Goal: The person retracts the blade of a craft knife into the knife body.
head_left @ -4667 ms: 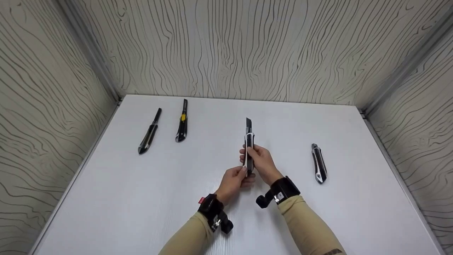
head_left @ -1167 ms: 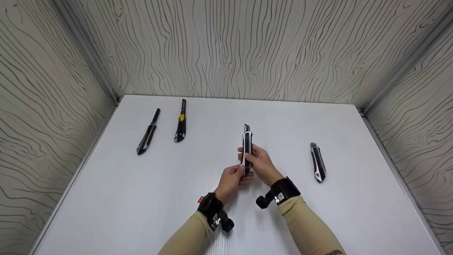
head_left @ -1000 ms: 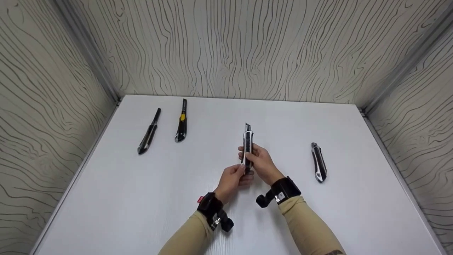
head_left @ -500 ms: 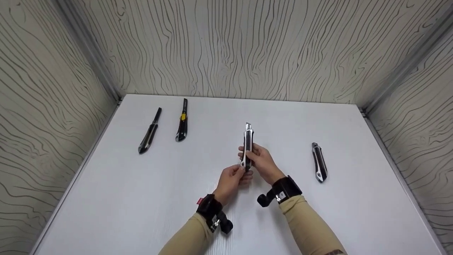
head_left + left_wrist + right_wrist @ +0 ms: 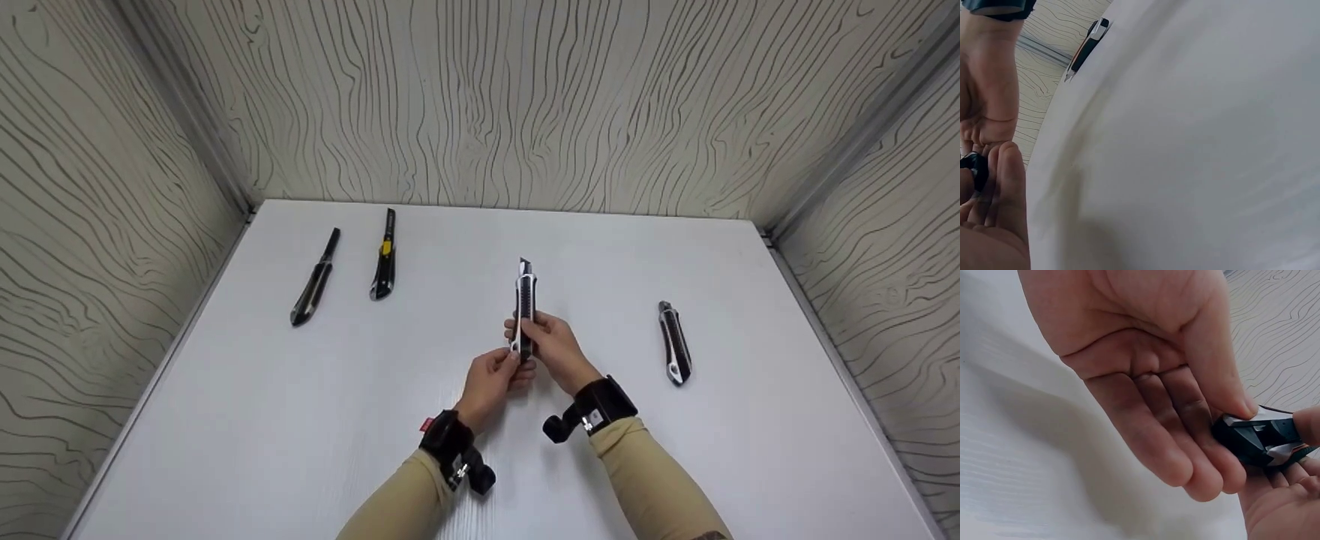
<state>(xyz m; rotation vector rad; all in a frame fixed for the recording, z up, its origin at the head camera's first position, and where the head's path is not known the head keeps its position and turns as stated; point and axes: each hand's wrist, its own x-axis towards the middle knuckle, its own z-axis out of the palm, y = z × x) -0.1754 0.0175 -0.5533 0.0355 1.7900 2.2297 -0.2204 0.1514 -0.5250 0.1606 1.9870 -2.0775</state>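
Observation:
At the middle of the head view, a black and silver utility knife (image 5: 526, 300) points away from me with a short blade tip out at its far end. My right hand (image 5: 553, 346) grips its handle from the right, thumb on top along the dark slider channel and fingertips showing past the left side. Lower down, my left hand (image 5: 491, 382) pinches the butt end, its other fingers passing beneath. In the right wrist view the butt of the knife (image 5: 1266, 439) lies between both hands. Only its dark end shows in the left wrist view.
On the white table (image 5: 247, 420) lie a black and yellow utility knife (image 5: 385, 259) and a dark slim one (image 5: 315, 289) at the back left, both with blades out. A silver and black utility knife (image 5: 675, 345) lies right, blade mostly in. Patterned walls (image 5: 480, 112) enclose the table.
Since the oldest frame the blade of the held utility knife has drawn back into the handle, with my right thumb lower along it. Over the last second the hands have hardly moved.

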